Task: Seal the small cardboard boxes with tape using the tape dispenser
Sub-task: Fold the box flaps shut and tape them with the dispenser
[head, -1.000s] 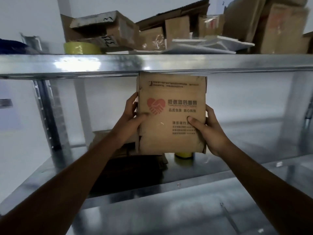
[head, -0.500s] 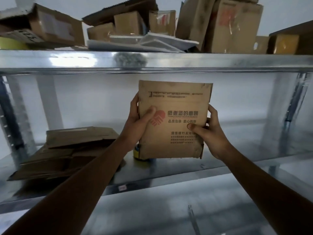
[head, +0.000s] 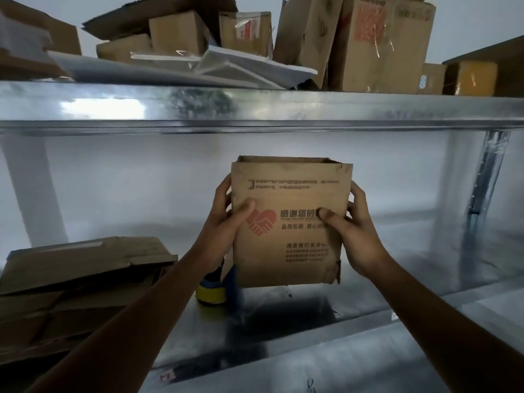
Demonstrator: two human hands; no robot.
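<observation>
Box place: I see the cardboard box point(head: 289, 251) in the centre of the frame, upright, with its printed face toward me.
Box top edge: the top is open; the rear wall shows just behind the front wall.
Box bottom edge: a little torn at the lower right corner. It hangs over the lower shelf point(head: 397, 296); I cannot tell if it touches.
Room above: a wide free gap lies between the box top and the front edge of the upper shelf point(head: 283, 109).
Room right: bare metal runs to the upright post point(head: 485, 177) at the right of the frame, well apart from the box.
Room left: a flattened cardboard stack point(head: 85, 268) lies at the lower left, well apart from the box.
Tape dispenser: the tape dispenser point(head: 212, 292), a yellow roll with a blue part, stands on the lower shelf just beside the lower left corner of the box. It is partly hidden behind the left wrist and blurred.
Left hand: my left hand point(head: 221, 231) grips the left edge of the box. The thumb presses on the front beside the red heart print, and the fingers curl round the side.
Right hand: my right hand point(head: 360, 239) grips the right edge. The thumb lies on the printed text, and the fingers wrap round the side with their tips out of sight.
Upper shelf load: boxes point(head: 382, 43) and white sheets point(head: 226, 69) are piled along the top of the frame.
</observation>
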